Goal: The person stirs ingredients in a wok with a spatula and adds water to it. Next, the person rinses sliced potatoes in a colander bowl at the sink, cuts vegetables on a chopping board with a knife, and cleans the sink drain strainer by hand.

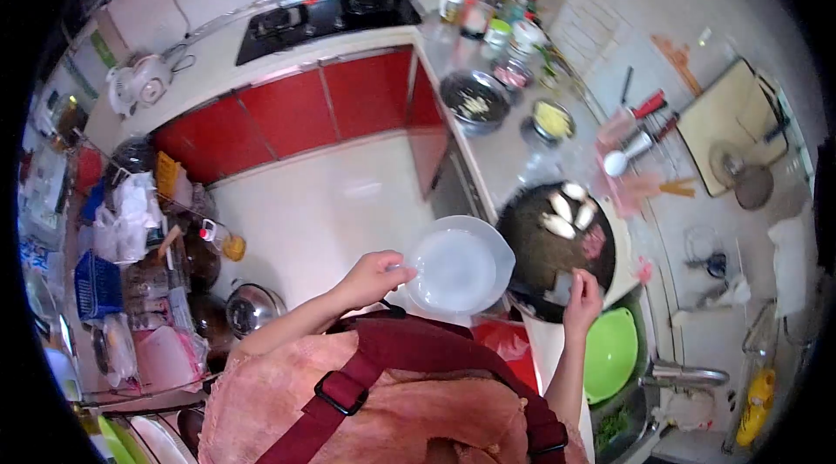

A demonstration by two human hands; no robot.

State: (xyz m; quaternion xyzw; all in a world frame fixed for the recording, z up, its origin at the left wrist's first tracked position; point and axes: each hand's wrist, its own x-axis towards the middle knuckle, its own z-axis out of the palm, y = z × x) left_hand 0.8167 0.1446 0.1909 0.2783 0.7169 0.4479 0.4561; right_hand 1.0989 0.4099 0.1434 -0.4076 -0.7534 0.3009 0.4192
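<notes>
- And here's the left hand (pixel 376 279), out at the side of the translucent white bowl (pixel 455 267), thumb and fingers closed on its rim!
- The bowl lies just past those fingertips, between the two hands, its open top facing up and its lip pointing toward the frying pan (pixel 549 259). It's up in front of the body, the pale floor (pixel 326 194) showing beyond it.
- Over to the right hand (pixel 583 297), above the near edge of the pan, fingers bent and drawn close together, only a narrow opening at most. A thin translucent piece (pixel 560 288) sits right by the fingertips; whether they pinch it, I cannot tell.
- The bowl is well to the left of that right hand, and those fingers are not on it.
- Into the black pan we go: whitish oblong pieces (pixel 557 225) grouped toward the far side, and a pinkish-red clump (pixel 593 243) beside them.
- Right next door, the bright green basin (pixel 611 355) at the sink, with the metal faucet (pixel 688 373) reaching in close by.
- Further up the counter (pixel 496 146), a small metal bowl (pixel 566 135) of yellow food, and a dark pan (pixel 461 111) with pale pieces in it, both beyond the fingers' reach.
</notes>
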